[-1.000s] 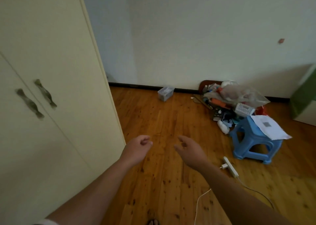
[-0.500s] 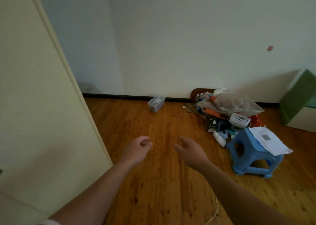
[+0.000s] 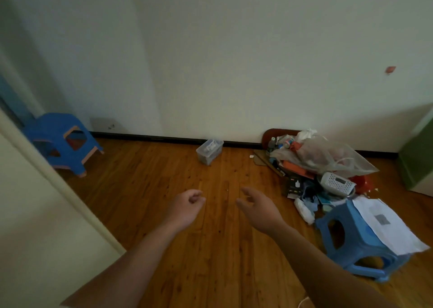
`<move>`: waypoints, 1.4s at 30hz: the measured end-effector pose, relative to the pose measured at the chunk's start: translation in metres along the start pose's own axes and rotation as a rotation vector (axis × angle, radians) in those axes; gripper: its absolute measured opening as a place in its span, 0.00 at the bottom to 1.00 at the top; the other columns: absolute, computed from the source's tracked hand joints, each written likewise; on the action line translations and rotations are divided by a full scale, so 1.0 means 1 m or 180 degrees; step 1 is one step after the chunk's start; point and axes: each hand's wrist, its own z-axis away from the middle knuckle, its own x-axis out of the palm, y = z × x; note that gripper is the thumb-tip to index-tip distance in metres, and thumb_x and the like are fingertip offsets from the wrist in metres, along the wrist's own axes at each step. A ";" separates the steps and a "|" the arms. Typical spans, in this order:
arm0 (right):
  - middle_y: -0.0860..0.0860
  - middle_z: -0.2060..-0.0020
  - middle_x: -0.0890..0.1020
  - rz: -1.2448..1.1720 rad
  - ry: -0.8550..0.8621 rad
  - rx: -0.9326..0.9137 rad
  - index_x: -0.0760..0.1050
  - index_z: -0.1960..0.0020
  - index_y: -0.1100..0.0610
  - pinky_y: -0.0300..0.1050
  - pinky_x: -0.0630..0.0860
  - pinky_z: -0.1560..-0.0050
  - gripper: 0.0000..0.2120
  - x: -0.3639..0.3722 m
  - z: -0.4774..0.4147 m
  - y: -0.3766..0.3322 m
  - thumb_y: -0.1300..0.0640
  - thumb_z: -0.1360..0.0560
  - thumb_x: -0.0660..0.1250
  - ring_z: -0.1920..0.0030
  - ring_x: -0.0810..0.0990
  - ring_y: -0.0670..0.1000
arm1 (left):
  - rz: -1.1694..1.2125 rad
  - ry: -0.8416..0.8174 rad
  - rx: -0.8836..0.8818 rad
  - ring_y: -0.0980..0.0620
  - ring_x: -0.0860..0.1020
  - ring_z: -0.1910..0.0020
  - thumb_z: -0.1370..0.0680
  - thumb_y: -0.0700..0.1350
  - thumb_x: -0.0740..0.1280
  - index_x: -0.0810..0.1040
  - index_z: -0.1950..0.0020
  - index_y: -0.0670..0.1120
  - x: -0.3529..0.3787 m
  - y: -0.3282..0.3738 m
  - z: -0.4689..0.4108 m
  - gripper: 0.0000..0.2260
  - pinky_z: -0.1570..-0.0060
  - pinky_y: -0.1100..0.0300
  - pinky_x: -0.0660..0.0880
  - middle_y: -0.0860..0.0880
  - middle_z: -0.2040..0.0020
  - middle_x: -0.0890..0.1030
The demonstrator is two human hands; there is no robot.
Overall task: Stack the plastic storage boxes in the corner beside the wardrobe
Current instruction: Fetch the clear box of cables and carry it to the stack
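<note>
A small clear plastic storage box (image 3: 209,150) with small items inside sits on the wooden floor against the far wall's skirting. The cream wardrobe (image 3: 35,214) fills the left edge, its side facing the corner. My left hand (image 3: 187,206) hovers over the floor with fingers loosely curled, holding nothing. My right hand (image 3: 257,208) is stretched forward beside it, fingers relaxed and empty. Both hands are well short of the box.
A blue stool stack (image 3: 62,141) stands in the corner beside the wardrobe. A clutter pile (image 3: 316,167) with a white basket (image 3: 336,183) and a plastic bag lies at right. In front of it stands a blue stool (image 3: 356,237) with a paper on top. A green cabinet (image 3: 419,158) is at far right.
My view has swung right and forward past the wardrobe front, revealing the corner and the blue stool stack. Both hands keep the same pose and hold nothing.
</note>
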 end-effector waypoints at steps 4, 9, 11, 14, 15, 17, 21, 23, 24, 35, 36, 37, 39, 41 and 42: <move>0.47 0.32 0.70 0.0123 -0.0110 -0.0058 0.63 0.28 0.45 0.43 0.71 0.42 0.25 -0.034 -0.061 0.014 0.43 0.23 0.61 0.36 0.71 0.46 | 0.0056 0.0045 -0.0021 0.53 0.75 0.43 0.20 0.51 0.63 0.74 0.33 0.50 0.019 0.034 -0.060 0.16 0.54 0.64 0.70 0.50 0.38 0.78; 0.47 0.32 0.70 0.0145 -0.0084 -0.0109 0.64 0.28 0.46 0.46 0.71 0.39 0.25 -0.071 -0.135 0.028 0.44 0.23 0.62 0.35 0.70 0.47 | 0.0128 0.0068 -0.0019 0.57 0.73 0.46 0.20 0.52 0.63 0.73 0.32 0.52 0.035 0.068 -0.127 0.17 0.59 0.68 0.67 0.52 0.37 0.76; 0.47 0.32 0.71 0.0120 -0.0108 -0.0095 0.64 0.28 0.46 0.45 0.71 0.39 0.25 -0.078 -0.160 0.033 0.44 0.23 0.62 0.35 0.71 0.46 | 0.0097 0.0078 -0.0035 0.57 0.73 0.46 0.20 0.52 0.63 0.73 0.32 0.52 0.040 0.077 -0.152 0.17 0.58 0.67 0.68 0.51 0.37 0.76; 0.47 0.32 0.71 0.0110 -0.0137 -0.0089 0.64 0.28 0.46 0.46 0.71 0.38 0.25 -0.086 -0.194 0.039 0.43 0.23 0.62 0.35 0.70 0.46 | 0.0069 0.0112 -0.0067 0.57 0.74 0.47 0.20 0.52 0.64 0.74 0.33 0.51 0.044 0.085 -0.188 0.16 0.60 0.69 0.67 0.51 0.37 0.77; 0.47 0.32 0.71 0.0127 -0.0146 -0.0071 0.64 0.28 0.46 0.47 0.71 0.37 0.25 -0.088 -0.206 0.042 0.43 0.23 0.62 0.34 0.70 0.47 | 0.0070 0.0086 -0.0089 0.57 0.74 0.47 0.20 0.52 0.64 0.74 0.33 0.51 0.046 0.086 -0.200 0.16 0.60 0.69 0.67 0.51 0.37 0.77; 0.47 0.32 0.70 0.0146 -0.0159 -0.0038 0.64 0.28 0.46 0.47 0.70 0.37 0.25 -0.091 -0.233 0.046 0.43 0.23 0.62 0.34 0.70 0.47 | 0.0077 0.0044 -0.0129 0.57 0.73 0.47 0.20 0.52 0.64 0.74 0.33 0.52 0.050 0.089 -0.229 0.16 0.60 0.69 0.67 0.51 0.37 0.77; 0.48 0.32 0.71 0.0127 -0.0193 -0.0038 0.64 0.28 0.47 0.44 0.70 0.40 0.25 -0.102 -0.296 0.046 0.44 0.23 0.62 0.36 0.71 0.47 | 0.0132 0.0046 -0.0101 0.57 0.73 0.44 0.20 0.52 0.63 0.72 0.32 0.53 0.049 0.101 -0.293 0.17 0.59 0.68 0.68 0.51 0.36 0.76; 0.48 0.31 0.70 0.0176 -0.0177 -0.0030 0.63 0.27 0.48 0.46 0.70 0.38 0.26 -0.107 -0.336 0.043 0.43 0.23 0.61 0.35 0.70 0.47 | 0.0165 0.0075 -0.0133 0.58 0.73 0.45 0.20 0.52 0.63 0.72 0.32 0.53 0.044 0.109 -0.335 0.16 0.60 0.68 0.68 0.52 0.36 0.76; 0.48 0.31 0.70 0.0208 -0.0184 -0.0026 0.63 0.27 0.48 0.46 0.70 0.37 0.26 -0.109 -0.346 0.040 0.43 0.23 0.61 0.35 0.70 0.47 | 0.0151 0.0090 -0.0138 0.58 0.73 0.45 0.20 0.52 0.63 0.73 0.33 0.54 0.042 0.112 -0.345 0.16 0.60 0.68 0.68 0.53 0.37 0.76; 0.49 0.31 0.70 0.0296 -0.0304 -0.0055 0.62 0.26 0.50 0.41 0.71 0.43 0.27 -0.116 -0.522 0.002 0.43 0.22 0.60 0.36 0.72 0.48 | 0.0187 0.0248 -0.0078 0.61 0.74 0.51 0.20 0.51 0.63 0.73 0.32 0.50 -0.015 0.142 -0.516 0.17 0.64 0.69 0.68 0.51 0.37 0.77; 0.49 0.31 0.70 0.0300 -0.0325 -0.0061 0.62 0.26 0.49 0.38 0.71 0.46 0.27 -0.115 -0.536 -0.001 0.43 0.22 0.60 0.36 0.72 0.47 | 0.0200 0.0264 -0.0100 0.59 0.74 0.50 0.20 0.51 0.63 0.73 0.32 0.50 -0.019 0.142 -0.526 0.17 0.64 0.69 0.68 0.51 0.37 0.78; 0.49 0.31 0.70 0.0298 -0.0354 -0.0060 0.62 0.26 0.49 0.35 0.71 0.51 0.27 -0.114 -0.550 -0.005 0.42 0.22 0.60 0.37 0.72 0.47 | 0.0204 0.0291 -0.0132 0.59 0.74 0.49 0.20 0.52 0.63 0.74 0.32 0.50 -0.023 0.142 -0.537 0.17 0.64 0.69 0.68 0.51 0.37 0.78; 0.48 0.32 0.71 0.0299 -0.0377 -0.0086 0.63 0.27 0.48 0.30 0.69 0.57 0.27 -0.111 -0.575 -0.010 0.42 0.23 0.60 0.42 0.74 0.44 | 0.0181 0.0358 -0.0196 0.59 0.74 0.50 0.20 0.51 0.63 0.73 0.32 0.51 -0.029 0.143 -0.555 0.16 0.65 0.69 0.68 0.51 0.38 0.77; 0.47 0.34 0.72 0.0297 -0.0404 -0.0153 0.64 0.27 0.48 0.34 0.69 0.51 0.27 -0.107 -0.599 -0.014 0.41 0.23 0.61 0.43 0.73 0.44 | 0.0194 0.0397 -0.0260 0.63 0.73 0.55 0.20 0.50 0.63 0.73 0.32 0.51 -0.034 0.143 -0.573 0.16 0.66 0.69 0.68 0.51 0.39 0.77; 0.47 0.34 0.73 0.0274 -0.0438 -0.0201 0.65 0.28 0.48 0.37 0.68 0.49 0.26 -0.106 -0.614 -0.015 0.40 0.23 0.61 0.42 0.72 0.43 | 0.0219 0.0412 -0.0314 0.64 0.72 0.56 0.19 0.50 0.63 0.73 0.32 0.51 -0.036 0.144 -0.585 0.16 0.66 0.69 0.67 0.52 0.40 0.77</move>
